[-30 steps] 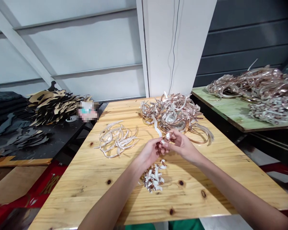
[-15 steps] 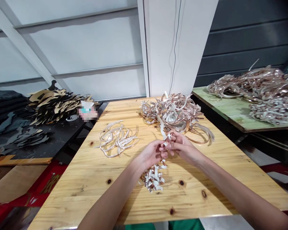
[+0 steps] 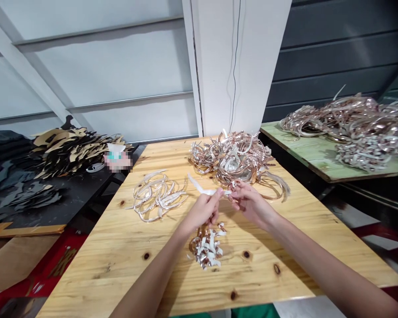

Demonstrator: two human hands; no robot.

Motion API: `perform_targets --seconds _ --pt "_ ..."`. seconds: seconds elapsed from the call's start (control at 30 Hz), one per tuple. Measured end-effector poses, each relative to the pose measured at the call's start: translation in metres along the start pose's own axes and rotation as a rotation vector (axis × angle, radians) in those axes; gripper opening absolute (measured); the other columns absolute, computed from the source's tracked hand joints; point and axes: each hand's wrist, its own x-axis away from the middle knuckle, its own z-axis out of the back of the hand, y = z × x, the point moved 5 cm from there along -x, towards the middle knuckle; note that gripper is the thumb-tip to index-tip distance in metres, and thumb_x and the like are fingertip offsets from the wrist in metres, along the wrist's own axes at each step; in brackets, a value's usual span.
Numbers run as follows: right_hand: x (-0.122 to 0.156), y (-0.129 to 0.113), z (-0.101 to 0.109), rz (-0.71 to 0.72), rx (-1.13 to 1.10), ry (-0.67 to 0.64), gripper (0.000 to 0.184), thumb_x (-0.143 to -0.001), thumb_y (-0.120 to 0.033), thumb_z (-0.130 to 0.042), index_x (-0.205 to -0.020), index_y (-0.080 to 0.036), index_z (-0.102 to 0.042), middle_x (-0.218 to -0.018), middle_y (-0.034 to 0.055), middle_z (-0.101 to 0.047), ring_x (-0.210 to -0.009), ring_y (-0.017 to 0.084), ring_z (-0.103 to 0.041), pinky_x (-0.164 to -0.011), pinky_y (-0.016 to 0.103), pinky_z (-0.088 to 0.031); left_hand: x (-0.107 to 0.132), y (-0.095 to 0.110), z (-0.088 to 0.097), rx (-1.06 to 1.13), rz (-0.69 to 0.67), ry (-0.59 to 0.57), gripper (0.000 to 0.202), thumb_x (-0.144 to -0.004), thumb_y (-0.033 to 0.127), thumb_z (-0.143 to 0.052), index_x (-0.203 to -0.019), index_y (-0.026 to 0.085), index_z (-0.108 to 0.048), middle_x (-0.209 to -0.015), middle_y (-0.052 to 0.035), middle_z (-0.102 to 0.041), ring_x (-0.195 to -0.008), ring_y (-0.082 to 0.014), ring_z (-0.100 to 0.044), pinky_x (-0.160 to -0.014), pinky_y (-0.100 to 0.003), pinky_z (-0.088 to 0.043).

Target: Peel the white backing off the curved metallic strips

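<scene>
The work surface is a pine table top (image 3: 96, 274) with visible knots, set at the centre of the view. Three groups of material lie on it. A large tangle of copper-toned strips (image 3: 230, 159) sits at the far edge, a looser pile of pale curled strips (image 3: 157, 196) lies to the left, and a small heap of short silvery pieces (image 3: 205, 249) lies nearest the person. The left hand (image 3: 204, 210) is closed, with its fingers (image 3: 215, 196) pinching a pale strip (image 3: 207, 191) that extends up and to the left, above the table and between the pale pile and the large tangle. The right hand (image 3: 250, 202) is partly closed, its fingertips (image 3: 234, 196) at the other end of the strip, just in front of the large tangle; whether it grips the strip cannot be determined. To the right, a green-topped board (image 3: 305, 152) carries a metallic tangle (image 3: 345, 119) and a silvery heap (image 3: 365, 150). To the left, a dark bench (image 3: 63, 207) holds stacked tan-and-black cut sheets (image 3: 69, 150), grey cut-outs (image 3: 26, 196) and a blurred object (image 3: 117, 159). Behind the table stands a white column (image 3: 239, 66) with a thin wire (image 3: 235, 57) running down it, beside a dark ribbed wall (image 3: 334, 48).
</scene>
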Motion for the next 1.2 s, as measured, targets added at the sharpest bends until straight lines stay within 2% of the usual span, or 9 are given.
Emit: perform_targets --seconds 0.07,0.13,0.23,0.3,0.4,0.5,0.73,1.0,1.2 --pt "-0.001 -0.001 0.003 0.007 0.002 0.02 0.024 -0.066 -0.017 -0.08 -0.076 -0.022 -0.059 -0.072 -0.0031 -0.063 -0.059 0.012 -0.052 -0.053 0.025 -0.042 0.0 -0.001 -0.007 0.083 0.012 -0.113 0.069 -0.089 0.078 -0.044 -0.049 0.023 -0.039 -0.038 0.0012 -0.046 -0.03 -0.0095 -0.039 -0.036 -0.024 -0.023" --pt "-0.002 -0.003 0.005 0.013 -0.005 0.041 0.021 -0.067 -0.017 -0.08 -0.076 -0.022 -0.061 -0.074 -0.0021 -0.065 -0.061 0.013 -0.053 -0.052 0.025 -0.042 0.001 0.006 -0.003 0.096 -0.117 -0.01 0.062 -0.091 0.071 -0.049 -0.054 0.021 -0.046 -0.043 0.0025 -0.048 -0.033 -0.0091 -0.04 -0.038 -0.022 -0.028" --pt "-0.002 -0.002 0.004 0.007 -0.005 0.046 0.021 -0.067 -0.016 -0.08 -0.077 -0.023 -0.063 -0.075 -0.0015 -0.066 -0.062 0.013 -0.053 -0.052 0.025 -0.043 0.007 0.02 0.006 -0.023 -0.367 0.219 0.034 -0.094 0.052 -0.061 -0.082 0.02 -0.065 -0.069 -0.0005 -0.065 -0.052 -0.0119 -0.055 -0.053 -0.023 -0.041" --pt "-0.001 -0.001 0.002 0.0 0.002 0.028 0.022 -0.066 -0.017 -0.081 -0.078 -0.022 -0.063 -0.073 -0.0024 -0.065 -0.061 0.012 -0.053 -0.053 0.024 -0.043 0.01 0.026 0.005 -0.134 -0.462 0.247 0.021 -0.095 0.042 -0.064 -0.1 0.022 -0.068 -0.089 -0.0039 -0.071 -0.069 -0.015 -0.062 -0.065 -0.024 -0.046" --pt "0.0 0.002 -0.001 -0.002 0.007 -0.022 0.021 -0.068 -0.018 -0.08 -0.079 -0.021 -0.063 -0.07 -0.0031 -0.064 -0.059 0.011 -0.052 -0.055 0.024 -0.043 0.011 0.026 0.005 -0.213 -0.497 0.241 0.019 -0.098 0.035 -0.058 -0.109 0.024 -0.069 -0.101 -0.0058 -0.072 -0.081 -0.0178 -0.065 -0.076 -0.026 -0.048" --pt "-0.001 0.002 -0.002 0.005 0.018 -0.055 0.019 -0.068 -0.018 -0.079 -0.077 -0.02 -0.063 -0.072 -0.002 -0.065 -0.06 0.012 -0.053 -0.055 0.025 -0.042 0.01 0.025 0.007 -0.255 -0.516 0.246 0.017 -0.098 0.033 -0.059 -0.108 0.026 -0.07 -0.103 -0.0054 -0.073 -0.082 -0.0187 -0.066 -0.077 -0.026 -0.047" --pt "0.001 0.0 -0.006 0.032 0.036 -0.047 0.02 -0.066 -0.016 -0.079 -0.076 -0.02 -0.063 -0.069 -0.003 -0.063 -0.057 0.01 -0.051 -0.053 0.024 -0.041 0.01 0.021 0.01 -0.438 -0.549 0.312 0.012 -0.098 0.03 -0.06 -0.098 0.025 -0.071 -0.084 -0.0041 -0.071 -0.068 -0.0174 -0.064 -0.067 -0.025 -0.043" --pt "0.002 0.004 -0.006 0.009 0.012 -0.051 0.017 -0.068 -0.012 -0.076 -0.078 -0.019 -0.064 -0.071 -0.0014 -0.065 -0.06 0.01 -0.053 -0.055 0.022 -0.043 0.013 0.027 0.008 -0.75 -0.69 0.255 0.018 -0.106 0.034 -0.045 -0.112 0.022 -0.058 -0.101 -0.0044 -0.075 -0.085 -0.0185 -0.073 -0.077 -0.028 -0.053" --pt "0.001 0.002 -0.004 0.016 0.018 -0.032 0.016 -0.067 -0.012 -0.077 -0.076 -0.017 -0.066 -0.071 -0.001 -0.065 -0.062 0.011 -0.054 -0.055 0.022 -0.043 0.014 0.027 0.002 -0.953 -0.795 0.312 0.02 -0.109 0.03 -0.038 -0.11 0.02 -0.055 -0.092 -0.0043 -0.074 -0.079 -0.0183 -0.073 -0.073 -0.029 -0.055"
